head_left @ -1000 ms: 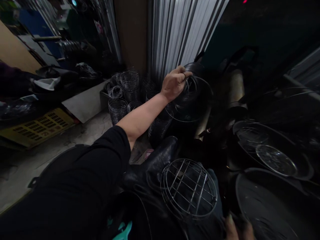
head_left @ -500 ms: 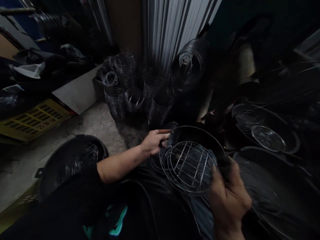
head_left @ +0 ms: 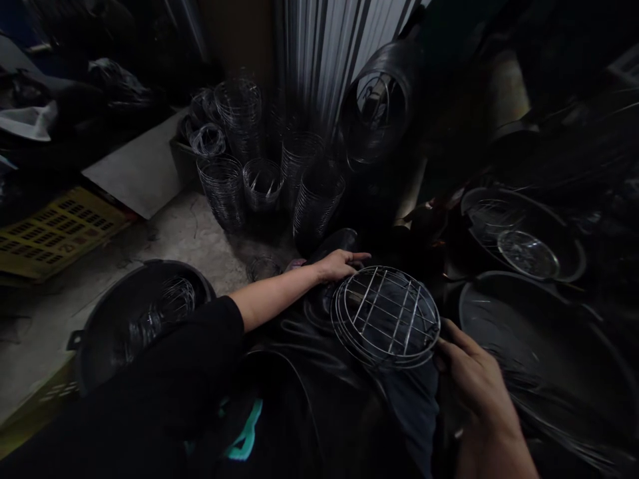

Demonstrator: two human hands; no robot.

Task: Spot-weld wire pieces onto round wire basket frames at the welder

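A round wire grill rack, with crossing wires and several stacked rings, lies over my lap on dark cloth. At its right rim my right hand is closed, thumb and fingers pinching the edge. My left hand is at the far left rim with its index finger stretched out. Its other fingers are partly hidden, and whether they touch the rim I cannot tell.
Stacks of wire rings stand on the floor ahead, beside a wire coil. A black basin with wire pieces sits left. Two dark basins stand right, one holding a glinting round piece. A yellow crate is far left.
A large wire ring that both hands held tilted above the rack is down at the rack or out of sight. My left hand's index finger has stretched out; my right hand has moved to the rim.
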